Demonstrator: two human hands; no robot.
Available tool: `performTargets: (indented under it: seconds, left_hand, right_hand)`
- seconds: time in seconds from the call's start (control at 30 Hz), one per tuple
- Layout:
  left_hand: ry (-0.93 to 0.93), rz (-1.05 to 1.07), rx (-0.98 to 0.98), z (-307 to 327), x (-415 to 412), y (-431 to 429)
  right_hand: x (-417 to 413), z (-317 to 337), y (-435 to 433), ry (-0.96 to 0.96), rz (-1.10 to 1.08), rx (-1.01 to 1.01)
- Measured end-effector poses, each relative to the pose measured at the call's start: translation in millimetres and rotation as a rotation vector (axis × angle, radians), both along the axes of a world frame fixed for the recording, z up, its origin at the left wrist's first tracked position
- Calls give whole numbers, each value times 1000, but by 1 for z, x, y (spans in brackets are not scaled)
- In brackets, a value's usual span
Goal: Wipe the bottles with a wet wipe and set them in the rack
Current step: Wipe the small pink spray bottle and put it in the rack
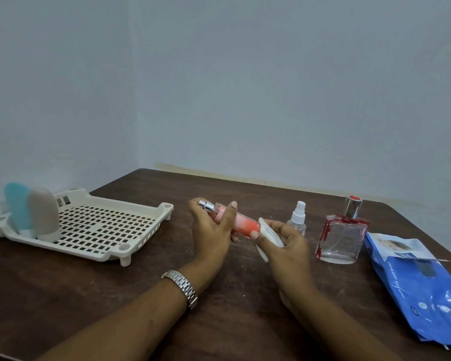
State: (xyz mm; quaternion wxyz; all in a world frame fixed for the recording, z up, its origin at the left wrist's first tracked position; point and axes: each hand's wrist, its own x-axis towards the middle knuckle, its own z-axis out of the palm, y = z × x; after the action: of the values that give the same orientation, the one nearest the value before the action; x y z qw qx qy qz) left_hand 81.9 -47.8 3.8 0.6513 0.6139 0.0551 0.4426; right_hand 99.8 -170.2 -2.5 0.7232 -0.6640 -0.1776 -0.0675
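My left hand (214, 230) grips a slim pink and orange spray bottle (241, 224) lying sideways above the table, its silver nozzle pointing left. My right hand (284, 242) holds a folded white wet wipe (267, 234) against the bottle's orange base end. The cream perforated rack (102, 227) stands at the left, with a blue bottle (17, 204) and a grey bottle (43, 213) upright in its left end. A small clear spray bottle (297, 217) and a square glass perfume bottle (340, 235) with red trim stand on the table to the right.
A blue wet wipe pack (422, 287) lies at the right edge of the dark wooden table (102, 295), its flap lifted. The table stands in a corner, with pale walls behind and to the left. A metal watch is on my left wrist.
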Motion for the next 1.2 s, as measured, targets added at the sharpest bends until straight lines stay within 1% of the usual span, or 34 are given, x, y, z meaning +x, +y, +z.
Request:
performTargets:
  seconds: [0.13,0.23,0.33,0.4,0.43,0.5,0.63,0.73,0.8,0.93,1.0,1.07,1.13,1.2]
  left_hand:
    - [7,11,30,2,-2,0]
    - [16,40,42,8,-3,5]
    - [86,46,43,11,-3,15]
    - [154,-16,17,11,-3,18]
    - [179,-71,9,10,-3,18]
    - [188,-177,-7,10,-5,15]
    - [144,-282,-17,8,-5,13]
    - [145,-377,-76,8,-5,13]
    - [196,-450,-81,9,-6,9]
    - [324,-535,-46,5,-6,-2]
    - [356,-566,-23,3,-6,-5]
    - [398,-575,-18,2,-8,-8]
    - [399,-554,-12,0,-8,-9]
    - [346,-530,14,-1,-8,-11]
  right_hand:
    - [1,1,-2,-2,-8,-7]
    - [2,9,-5,-9,54,28]
    - [2,15,-6,21,98,130]
    - [2,16,-6,31,82,158]
    - [2,16,-7,3,65,121]
    - [0,15,-7,-131,44,-26]
    - [-8,8,-2,-436,124,-364]
    - [-6,4,-1,-567,149,-494]
    - [-4,5,-1,-612,176,-513]
    - [-5,6,1,-566,286,-507]
    - [-6,5,1,-484,305,-545]
    - [-5,5,1,-402,322,-534]
    - [-4,4,1,-325,357,-478]
    - [-5,4,1,-244,383,-420]
